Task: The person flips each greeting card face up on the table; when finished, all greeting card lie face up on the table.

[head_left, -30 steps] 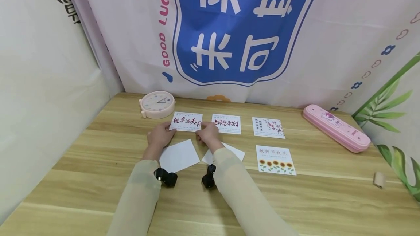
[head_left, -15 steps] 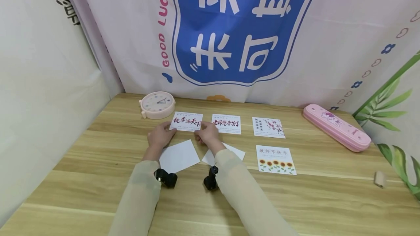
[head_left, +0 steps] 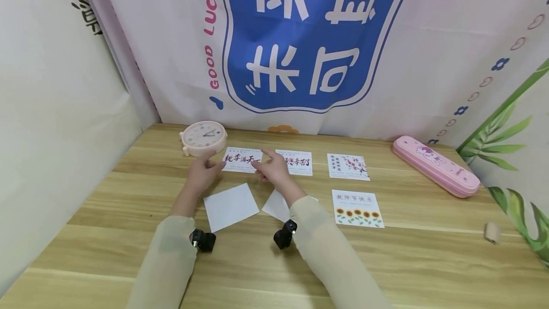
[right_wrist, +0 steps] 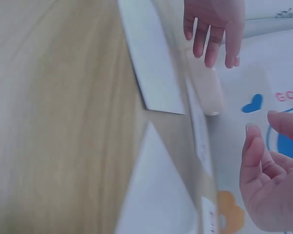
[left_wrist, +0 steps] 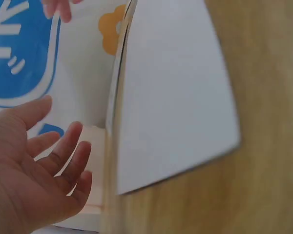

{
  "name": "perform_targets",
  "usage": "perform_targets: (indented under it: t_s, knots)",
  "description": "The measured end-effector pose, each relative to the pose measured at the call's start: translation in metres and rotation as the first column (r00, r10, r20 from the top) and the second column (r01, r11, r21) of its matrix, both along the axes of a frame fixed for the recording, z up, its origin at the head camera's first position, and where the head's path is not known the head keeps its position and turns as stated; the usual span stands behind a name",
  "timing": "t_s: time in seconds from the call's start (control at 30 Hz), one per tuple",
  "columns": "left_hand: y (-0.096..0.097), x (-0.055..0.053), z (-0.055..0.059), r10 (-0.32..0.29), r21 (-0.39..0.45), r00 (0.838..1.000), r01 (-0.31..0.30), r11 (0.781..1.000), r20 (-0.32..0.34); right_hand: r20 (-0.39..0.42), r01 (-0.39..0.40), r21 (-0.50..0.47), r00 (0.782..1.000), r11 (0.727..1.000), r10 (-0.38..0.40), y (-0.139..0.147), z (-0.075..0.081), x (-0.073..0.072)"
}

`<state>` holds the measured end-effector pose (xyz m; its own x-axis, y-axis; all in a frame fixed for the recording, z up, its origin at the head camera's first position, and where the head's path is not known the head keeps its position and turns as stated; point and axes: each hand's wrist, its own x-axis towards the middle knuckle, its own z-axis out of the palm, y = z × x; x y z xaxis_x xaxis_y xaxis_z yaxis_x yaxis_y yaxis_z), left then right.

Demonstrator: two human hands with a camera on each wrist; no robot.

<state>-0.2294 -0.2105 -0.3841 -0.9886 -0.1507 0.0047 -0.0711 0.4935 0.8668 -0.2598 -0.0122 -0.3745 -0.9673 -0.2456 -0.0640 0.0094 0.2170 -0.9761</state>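
In the head view, a white card with red and black brush lettering (head_left: 240, 161) lies flat between my two hands. My left hand (head_left: 200, 174) hovers just left of it, fingers loosely bent and holding nothing. In the left wrist view, the left palm (left_wrist: 34, 178) shows bare. Over the card's right edge is my right hand (head_left: 275, 170), thumb and index apart, with nothing held; it partly covers a second lettered card (head_left: 300, 162). Nearer the body lie two blank white cards, one by the left wrist (head_left: 231, 207), the other (head_left: 276, 205) partly under the right arm.
To the right lie a blossom card (head_left: 348, 167) and a sunflower card (head_left: 358, 209). A pink round clock (head_left: 203, 138) sits behind the left hand. A pink pencil case (head_left: 436, 166) and a small beige object (head_left: 492, 232) are at the far right of the wooden table (head_left: 411, 261).
Both hands have come off the left lettered card, which they held by its edges. The left hand has drawn back to the left; the right has lifted and spread its thumb and index.
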Motion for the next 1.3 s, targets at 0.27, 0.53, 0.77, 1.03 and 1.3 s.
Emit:
perform_targets:
  t_s: [0.27,0.53,0.77,1.03,1.3]
  knots:
    - [0.015,0.008,0.013,-0.066,0.057,0.993,0.071,0.996,-0.095,-0.011,0.028,-0.048,1.0,0.998,-0.028,0.027,0.016,0.009]
    - [0.037,0.023,0.025,-0.085,0.095,0.977,0.106,0.99,-0.198,-0.055,0.071,-0.071,0.996,0.995,-0.075,0.054,0.023,0.023]
    - [0.054,0.033,0.023,-0.126,0.079,0.963,0.148,0.986,-0.238,-0.079,0.058,-0.079,0.995,0.995,-0.064,0.075,0.025,0.04]
    - [0.066,0.04,0.011,-0.173,0.085,0.955,0.198,0.976,-0.24,-0.053,0.113,-0.049,0.992,0.992,-0.115,0.087,0.019,0.051]
    - [0.061,0.047,0.006,-0.177,0.046,0.952,0.195,0.98,-0.249,-0.066,0.055,-0.043,0.996,0.998,-0.058,0.074,0.005,0.054]
